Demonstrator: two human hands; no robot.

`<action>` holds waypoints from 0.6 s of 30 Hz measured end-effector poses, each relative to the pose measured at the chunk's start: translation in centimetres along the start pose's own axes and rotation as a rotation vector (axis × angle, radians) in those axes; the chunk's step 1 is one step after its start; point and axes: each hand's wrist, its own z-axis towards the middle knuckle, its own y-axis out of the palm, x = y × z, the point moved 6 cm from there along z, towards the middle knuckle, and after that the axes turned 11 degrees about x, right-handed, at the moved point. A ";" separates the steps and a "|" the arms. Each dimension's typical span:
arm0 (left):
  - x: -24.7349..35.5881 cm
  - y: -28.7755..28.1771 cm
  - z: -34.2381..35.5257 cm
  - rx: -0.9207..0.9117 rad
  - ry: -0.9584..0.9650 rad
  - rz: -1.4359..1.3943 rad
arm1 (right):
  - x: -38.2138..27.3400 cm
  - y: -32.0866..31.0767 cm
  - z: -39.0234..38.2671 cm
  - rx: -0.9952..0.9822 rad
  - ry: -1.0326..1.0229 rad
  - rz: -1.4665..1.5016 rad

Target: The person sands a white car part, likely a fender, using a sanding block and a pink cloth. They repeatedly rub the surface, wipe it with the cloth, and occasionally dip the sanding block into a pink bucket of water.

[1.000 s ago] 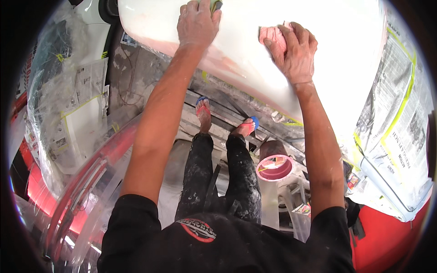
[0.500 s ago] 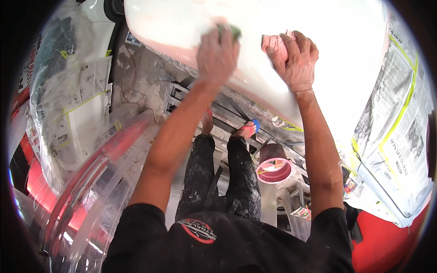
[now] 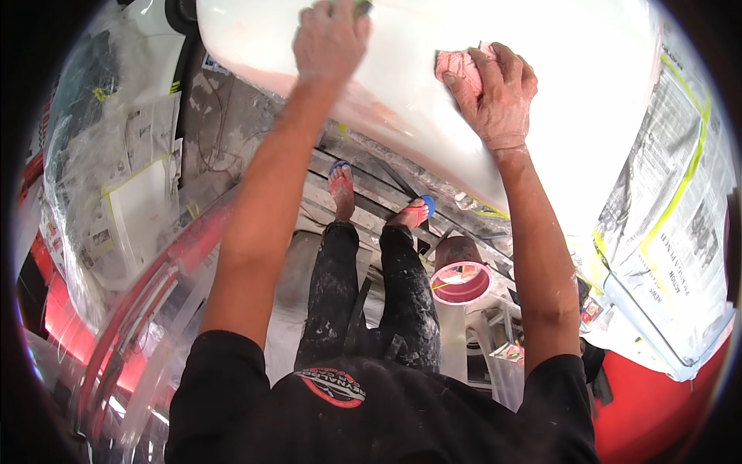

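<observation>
A large white car panel with pinkish filler patches along its near edge spreads before me. My left hand, slightly blurred, presses on its upper left part. A small green pad shows at its fingertips, mostly covered by the fingers and cut by the picture's top edge. Farther right, my right hand rests on the panel, fingers curled around a crumpled pink cloth. Whitish residue coats the skin of that hand.
A pink bucket stands below the panel, right of my feet. Newspaper masking with yellow tape covers the right side. Plastic-wrapped, papered bodywork stands left, above red and clear curved parts. Metal bars lie under my feet.
My left hand has slid up and to the left across the panel with the green pad. My right hand stays nearly in place with the pink cloth. My left foot now shows fully.
</observation>
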 end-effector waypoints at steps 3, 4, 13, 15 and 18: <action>0.8 -0.8 -1.2 -0.033 -0.089 0.032 | 0.0 -0.2 -0.3 -0.025 -0.004 -0.001; 2.4 -1.5 -2.7 -0.012 -0.046 -0.015 | -0.1 -0.2 0.2 -0.022 -0.010 -0.001; -1.0 -0.9 -1.2 0.125 -0.075 -0.028 | -0.5 0.0 0.4 0.004 -0.025 -0.005; 2.4 -2.1 -5.7 0.131 -0.040 -0.141 | -0.2 -0.2 0.3 -0.010 -0.034 -0.019; 3.6 -2.6 -6.9 0.110 0.078 -0.170 | 0.4 -0.3 0.1 -0.021 -0.026 -0.050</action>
